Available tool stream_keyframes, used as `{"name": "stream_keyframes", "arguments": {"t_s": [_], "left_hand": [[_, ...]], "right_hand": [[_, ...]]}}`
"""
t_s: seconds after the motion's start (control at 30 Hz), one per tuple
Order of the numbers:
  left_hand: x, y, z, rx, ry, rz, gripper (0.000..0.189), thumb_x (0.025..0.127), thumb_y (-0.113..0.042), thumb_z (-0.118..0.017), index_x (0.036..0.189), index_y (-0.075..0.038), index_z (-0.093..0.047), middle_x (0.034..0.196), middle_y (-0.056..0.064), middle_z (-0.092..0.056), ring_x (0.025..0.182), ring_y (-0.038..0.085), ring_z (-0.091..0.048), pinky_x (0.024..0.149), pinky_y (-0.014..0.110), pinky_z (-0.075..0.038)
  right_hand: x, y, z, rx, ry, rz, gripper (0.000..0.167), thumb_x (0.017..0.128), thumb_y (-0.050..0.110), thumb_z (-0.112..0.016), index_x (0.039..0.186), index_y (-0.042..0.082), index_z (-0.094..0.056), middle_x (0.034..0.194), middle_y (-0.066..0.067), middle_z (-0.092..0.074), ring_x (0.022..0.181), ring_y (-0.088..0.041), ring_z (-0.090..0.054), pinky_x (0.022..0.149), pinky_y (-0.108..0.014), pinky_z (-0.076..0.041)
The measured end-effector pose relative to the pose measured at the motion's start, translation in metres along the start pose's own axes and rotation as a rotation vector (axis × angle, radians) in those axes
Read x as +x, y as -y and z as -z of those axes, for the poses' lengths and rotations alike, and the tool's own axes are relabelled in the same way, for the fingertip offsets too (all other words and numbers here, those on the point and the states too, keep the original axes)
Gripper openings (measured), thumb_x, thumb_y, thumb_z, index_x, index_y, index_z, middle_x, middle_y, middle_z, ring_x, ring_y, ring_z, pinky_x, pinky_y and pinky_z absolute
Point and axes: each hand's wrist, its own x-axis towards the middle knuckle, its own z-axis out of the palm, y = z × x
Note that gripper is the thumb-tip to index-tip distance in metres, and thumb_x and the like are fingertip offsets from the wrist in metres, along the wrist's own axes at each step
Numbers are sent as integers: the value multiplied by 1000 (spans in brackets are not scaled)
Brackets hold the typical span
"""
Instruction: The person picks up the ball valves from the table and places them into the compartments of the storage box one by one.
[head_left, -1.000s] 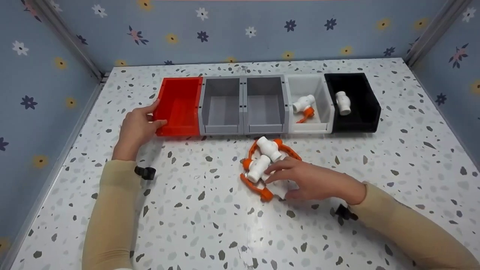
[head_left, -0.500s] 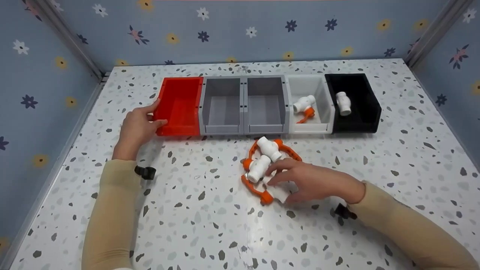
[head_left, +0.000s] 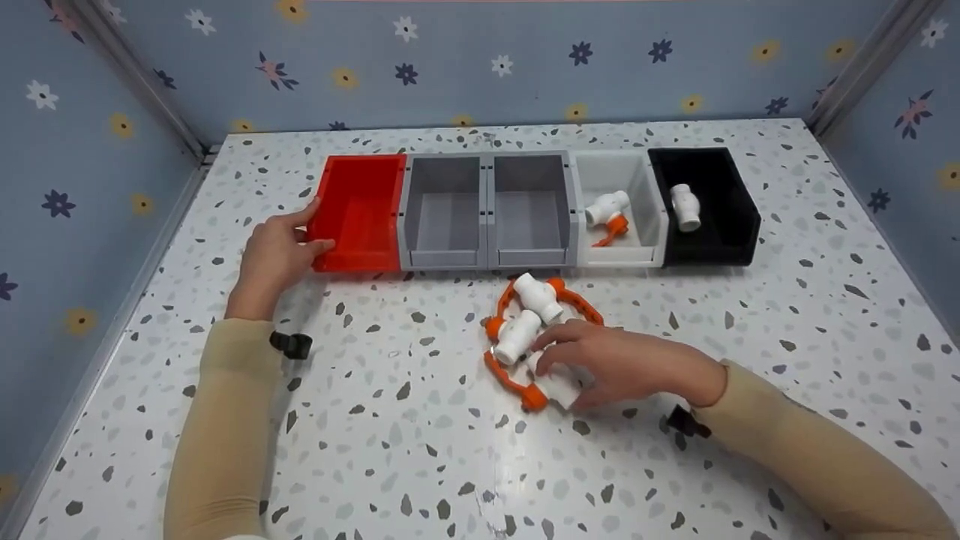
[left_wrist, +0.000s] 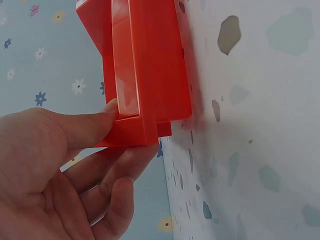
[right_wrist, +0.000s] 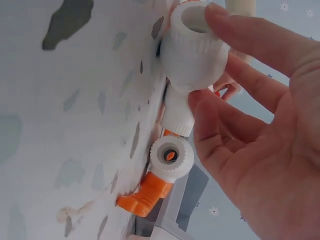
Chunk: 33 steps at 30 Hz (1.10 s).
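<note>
The left hand (head_left: 274,251) pinches the near left wall of a red bin (head_left: 356,259), thumb inside and fingers outside, as the left wrist view shows. My right hand (head_left: 622,364) holds a white plastic ball valve (right_wrist: 192,65) with an orange lever handle, which lies on the table. The thumb is at the valve's open end and the fingertips are along its body. Directly beside it in the pile are a white valve (head_left: 517,337) and, farther back, another white valve (head_left: 538,296), both with orange handles. The right hand partly hides the held valve in the head view.
Right of the red bin, two grey bins (head_left: 448,259), a white bin (head_left: 619,255) and a black bin (head_left: 731,247) stand in a joined row. A valve with orange handle (head_left: 607,208) lies in the white bin. Inside the black bin lies a white valve (head_left: 685,208).
The valve under the right hand has shifted slightly toward the near side, its orange handle moving with it. The right fingers have curled in a little more. The left hand stays on the red bin.
</note>
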Motion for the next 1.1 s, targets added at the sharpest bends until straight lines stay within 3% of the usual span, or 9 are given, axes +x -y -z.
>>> {"name": "stream_keyframes", "arguments": {"t_s": [0.27, 0.57, 0.8, 1.1], "left_hand": [[0, 1, 1, -2, -28, -37, 74, 94, -24, -70, 155, -33, -29, 133, 20, -57, 112, 32, -56, 75, 32, -53], [0, 0, 3, -15, -13, -13, 74, 95, -27, -70, 154, -36, -26, 135, 19, -55, 114, 32, -54, 77, 31, -53], [0, 1, 3, -20, -6, 1, 75, 95, -28, -70, 154, -37, -25, 137, 19, -54, 114, 32, -53, 76, 31, -53], [0, 1, 0, -7, -12, -10, 74, 95, -27, -70, 154, -35, -26, 140, 19, -53, 116, 33, -54, 80, 35, -54]], "right_hand": [[0, -2, -3, 3, -34, 39, 46, 77, 11, -84, 118, 20, -65, 144, -3, -49, 124, -21, -51, 95, -38, -49], [-1, -4, -5, 24, -23, 17, 49, 79, 12, -81, 124, 22, -64, 147, 1, -43, 92, -13, -59, 81, -32, -52], [-1, -4, -6, 34, -16, -10, 51, 79, 11, -80, 126, 22, -64, 150, 4, -41, 98, -9, -61, 85, -30, -53], [-4, -5, -7, 71, -13, 25, 49, 79, 10, -82, 123, 20, -65, 147, -2, -43, 99, -10, -64, 85, -31, -53]]}}
